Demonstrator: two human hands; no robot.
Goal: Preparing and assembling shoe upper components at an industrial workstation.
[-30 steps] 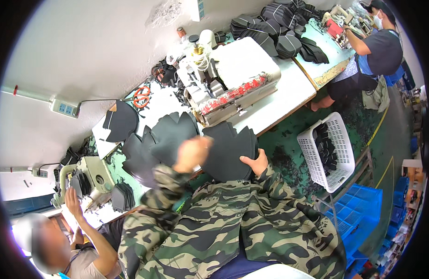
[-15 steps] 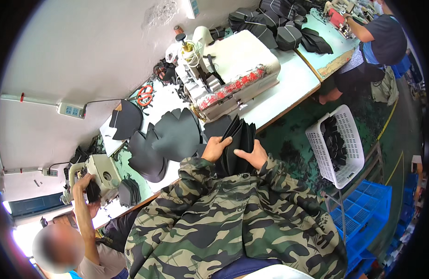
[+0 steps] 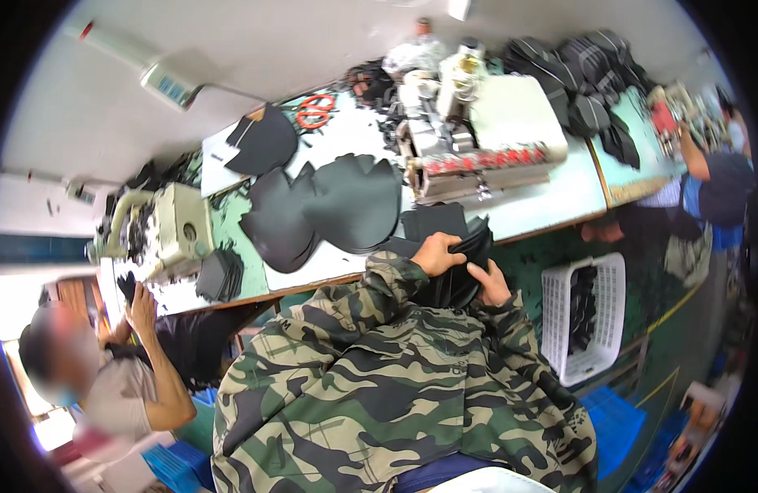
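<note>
A bundle of thin black sheet pieces (image 3: pixel 476 240) is held in front of my body at the table's front edge. My left hand (image 3: pixel 437 253) grips the bundle's left side, fingers curled over its top. On the right side my right hand (image 3: pixel 491 283) pinches it, thumb on the near face. The lower part of the bundle is partly hidden by my hands and sleeves. Just beyond lies a flat black piece (image 3: pixel 435 220) on the white table. Further left are two overlapping stacks of rounded, notched black panels, one right (image 3: pixel 356 201) and one left (image 3: pixel 279 223).
An industrial sewing machine (image 3: pixel 486 160) stands beyond my hands. Orange-handled scissors (image 3: pixel 316 112) and another black panel (image 3: pixel 264 141) lie at the back. A white basket (image 3: pixel 582 316) with black pieces sits right. One co-worker (image 3: pixel 120 378) is at left, another (image 3: pixel 712 193) far right.
The view has turned, shifting the table and machine rightward in the picture. The fanned pieces are now closer together, bent over at the top. The left co-worker's hands have lowered.
</note>
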